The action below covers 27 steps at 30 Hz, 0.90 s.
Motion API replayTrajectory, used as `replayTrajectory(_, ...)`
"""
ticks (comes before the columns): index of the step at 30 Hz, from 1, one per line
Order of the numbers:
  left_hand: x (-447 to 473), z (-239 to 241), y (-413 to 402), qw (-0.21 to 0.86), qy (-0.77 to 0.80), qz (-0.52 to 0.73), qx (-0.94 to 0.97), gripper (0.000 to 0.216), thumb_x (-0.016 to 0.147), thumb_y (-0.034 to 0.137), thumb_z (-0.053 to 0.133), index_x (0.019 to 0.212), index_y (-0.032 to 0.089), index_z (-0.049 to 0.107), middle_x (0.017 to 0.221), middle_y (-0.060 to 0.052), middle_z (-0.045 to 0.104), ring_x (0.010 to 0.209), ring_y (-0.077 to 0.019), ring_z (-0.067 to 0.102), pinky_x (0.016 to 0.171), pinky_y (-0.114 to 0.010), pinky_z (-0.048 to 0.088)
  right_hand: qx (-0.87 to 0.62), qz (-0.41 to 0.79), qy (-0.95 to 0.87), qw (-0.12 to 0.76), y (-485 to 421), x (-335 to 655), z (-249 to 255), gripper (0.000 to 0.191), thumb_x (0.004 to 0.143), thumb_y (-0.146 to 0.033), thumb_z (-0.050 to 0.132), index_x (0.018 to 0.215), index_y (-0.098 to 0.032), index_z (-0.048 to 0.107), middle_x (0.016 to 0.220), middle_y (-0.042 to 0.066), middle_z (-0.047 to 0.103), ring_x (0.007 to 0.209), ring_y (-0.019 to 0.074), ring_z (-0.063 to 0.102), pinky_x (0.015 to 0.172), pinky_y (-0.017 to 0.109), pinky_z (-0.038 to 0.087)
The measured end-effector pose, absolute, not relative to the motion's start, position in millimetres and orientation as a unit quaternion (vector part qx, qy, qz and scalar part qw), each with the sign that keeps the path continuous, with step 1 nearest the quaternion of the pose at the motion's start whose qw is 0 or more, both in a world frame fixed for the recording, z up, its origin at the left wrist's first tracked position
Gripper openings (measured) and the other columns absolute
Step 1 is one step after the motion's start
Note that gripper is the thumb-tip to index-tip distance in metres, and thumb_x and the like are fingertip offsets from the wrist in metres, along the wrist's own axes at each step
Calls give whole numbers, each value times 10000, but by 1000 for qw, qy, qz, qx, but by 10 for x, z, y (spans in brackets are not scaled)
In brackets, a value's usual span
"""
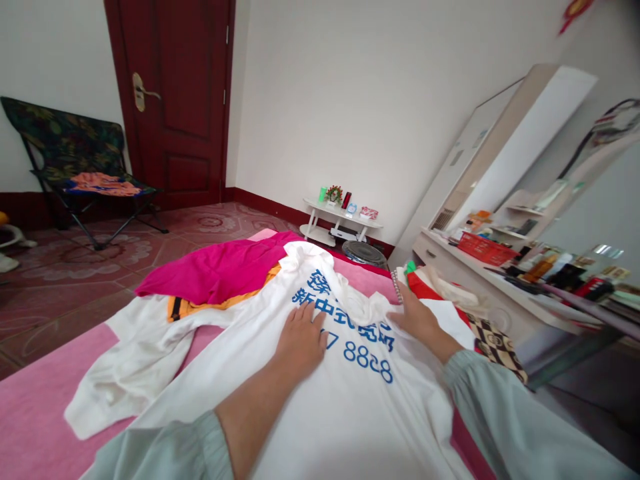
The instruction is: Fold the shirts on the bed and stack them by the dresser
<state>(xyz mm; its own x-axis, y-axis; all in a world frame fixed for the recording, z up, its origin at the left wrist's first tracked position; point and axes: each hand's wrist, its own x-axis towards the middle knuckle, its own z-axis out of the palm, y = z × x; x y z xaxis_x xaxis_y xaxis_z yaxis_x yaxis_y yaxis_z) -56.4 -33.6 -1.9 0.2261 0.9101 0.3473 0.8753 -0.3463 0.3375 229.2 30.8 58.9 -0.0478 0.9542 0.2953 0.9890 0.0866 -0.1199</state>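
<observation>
A white T-shirt (350, 413) with blue printed characters and numbers (350, 333) lies spread on a pink-covered bed (30, 400), filling the middle of the view and running from 6 o'clock up toward 12.

Both hands rest on it. The left hand (300, 341) lies palm down, fingers slightly spread and flat, pressing the cloth just at 9 o'clock of the print. The right hand (417, 319) lies palm down at 3 o'clock of the print, on the shirt's edge, fingers stretched out. Its thumb touches a crumpled fold of white cloth (367, 308) that stands up between the two hands. Neither hand is closed around anything. Both forearms come in from 6 o'clock in pale green sleeves (500, 413).

At 10 o'clock from the left hand a magenta garment (220, 270) lies partly under the T-shirt's top, with an orange garment (240, 300) showing beneath its lower edge. At 9 o'clock another white garment (130, 360) sprawls loosely across the bed. Just beyond the right hand, at 1 o'clock, sits a heap of red and white clothes (433, 283), and at 3 o'clock a checked brown cloth (495, 340).

Farther off, a white dresser surface (450, 257) at 2 o'clock carries a red basket (483, 248) and bottles. A small white table (340, 217) stands against the wall at 12 o'clock. A folding chair (70, 153) and a dark red door (175, 100) are at 10 and 11 o'clock.
</observation>
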Motion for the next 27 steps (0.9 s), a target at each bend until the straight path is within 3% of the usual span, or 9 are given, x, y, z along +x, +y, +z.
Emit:
replayTrajectory(3,-579,-6,-330,37,567,252,783,426,890,338,422,1282,214,536,1422,-102,437,1333,-255,351,1108,-440,253,-668,80,-725,146,461,2420,529,742,659,-278,711,1340,-182,435,1207,123,601,927,237,643,779,331,498)
replayTrajectory(5,-585,-5,-333,43,564,255,784,411,879,331,445,1259,218,557,1412,-98,451,1323,-255,367,1106,-437,262,-628,109,-753,161,444,2400,479,729,630,-272,731,1306,-178,475,1217,113,603,1017,250,613,869,357,475)
replayTrajectory(7,-593,-13,-325,60,560,264,783,392,876,329,459,1234,220,577,1382,-90,487,1300,-249,401,1100,-424,286,-606,98,-765,193,359,2324,411,614,652,-299,718,1228,-180,543,1181,94,627,1061,255,591,919,377,449)
replayTrajectory(10,-625,-1,-223,91,559,314,762,367,888,290,440,1218,212,582,1343,-73,523,1237,-217,475,1072,-366,350,-621,23,-733,275,187,2202,263,344,784,-407,585,1057,-202,628,1032,67,669,963,239,616,857,370,470)
replayTrajectory(13,-683,138,48,76,539,375,750,363,884,208,421,1217,185,564,1314,-70,529,1203,-182,497,1054,-306,379,-629,-62,-692,349,55,2137,115,280,842,-436,475,924,-219,632,886,57,648,818,224,612,738,345,484)
replayTrajectory(16,-694,424,453,19,529,389,754,378,873,136,398,1222,173,540,1282,-73,534,1199,-184,489,1058,-315,372,-605,-66,-691,390,-13,2102,64,205,826,-375,490,916,-229,602,874,42,625,752,202,592,690,322,475)
replayTrajectory(22,-369,777,1125,-28,545,256,798,670,779,-53,372,1382,239,375,1406,-75,424,1144,-213,550,925,-316,454,-510,-5,-739,441,-109,2027,146,90,711,-174,518,780,-230,505,1014,50,631,943,204,586,806,308,462)
replayTrajectory(25,-198,671,1268,-31,494,157,855,779,748,-70,418,1421,310,317,1475,-67,346,1121,-242,570,889,-334,464,-494,22,-753,434,-156,2026,135,116,678,-147,511,708,-234,440,961,52,644,896,205,599,781,296,465)
replayTrajectory(27,-140,558,1325,-31,469,105,876,745,773,-38,447,1408,338,344,1460,-65,381,1099,-256,583,885,-349,460,-515,39,-751,412,-176,2035,113,111,683,-153,516,715,-236,449,869,31,650,796,190,605,726,275,467)
